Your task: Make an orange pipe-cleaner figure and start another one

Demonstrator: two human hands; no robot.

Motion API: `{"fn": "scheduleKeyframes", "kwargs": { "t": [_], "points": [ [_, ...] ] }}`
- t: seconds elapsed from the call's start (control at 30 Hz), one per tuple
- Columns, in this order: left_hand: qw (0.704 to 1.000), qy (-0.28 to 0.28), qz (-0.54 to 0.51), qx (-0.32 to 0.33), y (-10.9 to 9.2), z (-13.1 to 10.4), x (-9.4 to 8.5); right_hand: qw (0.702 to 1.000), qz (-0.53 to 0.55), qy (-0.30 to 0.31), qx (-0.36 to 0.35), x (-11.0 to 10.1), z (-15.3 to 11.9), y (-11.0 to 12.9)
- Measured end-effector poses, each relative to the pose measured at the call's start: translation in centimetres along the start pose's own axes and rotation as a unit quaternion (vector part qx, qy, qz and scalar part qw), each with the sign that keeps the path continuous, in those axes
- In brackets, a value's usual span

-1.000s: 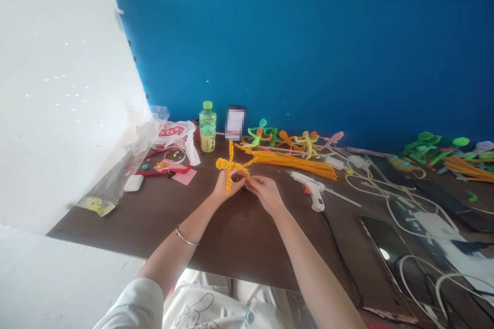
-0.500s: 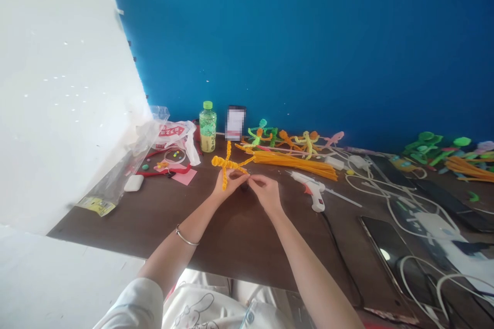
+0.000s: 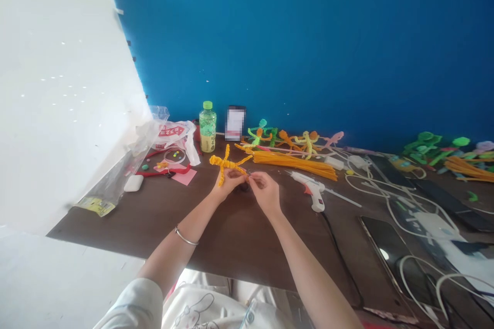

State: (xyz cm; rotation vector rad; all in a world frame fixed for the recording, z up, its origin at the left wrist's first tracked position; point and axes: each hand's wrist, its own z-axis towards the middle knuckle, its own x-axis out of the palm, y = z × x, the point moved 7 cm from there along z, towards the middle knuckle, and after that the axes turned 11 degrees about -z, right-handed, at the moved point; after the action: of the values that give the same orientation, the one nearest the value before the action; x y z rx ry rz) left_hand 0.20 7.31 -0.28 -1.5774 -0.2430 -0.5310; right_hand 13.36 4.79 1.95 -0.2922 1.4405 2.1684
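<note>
- Nearest, around the left wrist: a thin silver-coloured metal bangle [image 3: 185, 236].
- Near the right edge of the dark brown tabletop [image 3: 231, 247]: lying flat, a glossy black smartphone [image 3: 386, 249].
- Left hand [image 3: 227, 184]: pinching narrowly, thumb against fingers, on one leg of an orange-yellow figure of twisted fuzzy stems [image 3: 224, 163].
- Right hand [image 3: 266, 193]: fingertips brought together at the end of that same leg, nearly meeting the left thumb; exact contact too small to make out.
- Relative to the grip: body and round head jutting leftward past the left hand, one arm dangling before it, one pointing away, the free leg reaching out beyond the fingertips.
- In hand, by judgement: working the leg's end, perhaps twisting or trimming up the tip; calling next for a steady left pinch and small, precise turns from the right.
- Just beyond, to the right: a white hot-glue gun with orange trigger [image 3: 314, 190], and a bundle of straight orange fuzzy stems [image 3: 295, 163].
- Farthest, before the plain blue wall [image 3: 309, 51]: a green-capped plastic drink bottle [image 3: 208, 128] and small colourful fuzzy-stem figures [image 3: 309, 145].
</note>
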Motion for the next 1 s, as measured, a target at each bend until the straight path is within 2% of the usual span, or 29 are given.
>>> {"fn": "scheduleKeyframes", "kwargs": {
  "t": [0.23, 0.4, 0.5, 0.63, 0.73, 0.83, 1.0],
  "points": [
    [1.0, 0.004, 0.009, 0.012, 0.1, 0.2, 0.3, 0.996, -0.082, -0.016, -0.044, -0.4, -0.2, 1.2],
    [0.996, 0.002, 0.08, 0.041, 0.2, 0.6, 0.1, 0.992, -0.11, -0.029, -0.047, -0.5, -0.2, 1.4],
    [0.99, 0.003, 0.125, 0.071, 0.1, 0.7, 0.1, 0.995, -0.093, -0.041, -0.025, -0.7, -0.2, 1.2],
    [0.984, -0.007, 0.147, 0.097, 0.3, 0.7, -0.2, 0.998, -0.005, -0.036, 0.043, -0.5, -0.1, 0.1],
    [0.985, -0.019, 0.141, 0.099, 0.2, 0.7, -0.3, 0.989, 0.098, -0.024, 0.109, 0.0, -0.1, -0.9],
    [0.989, -0.027, 0.118, 0.085, 0.0, 0.5, -0.2, 0.962, 0.204, -0.009, 0.181, 0.6, -0.3, -2.0],
    [0.995, -0.027, 0.076, 0.058, -0.1, 0.3, 0.1, 0.895, 0.353, 0.059, 0.268, 2.0, -0.4, -3.2]
  ]
}}
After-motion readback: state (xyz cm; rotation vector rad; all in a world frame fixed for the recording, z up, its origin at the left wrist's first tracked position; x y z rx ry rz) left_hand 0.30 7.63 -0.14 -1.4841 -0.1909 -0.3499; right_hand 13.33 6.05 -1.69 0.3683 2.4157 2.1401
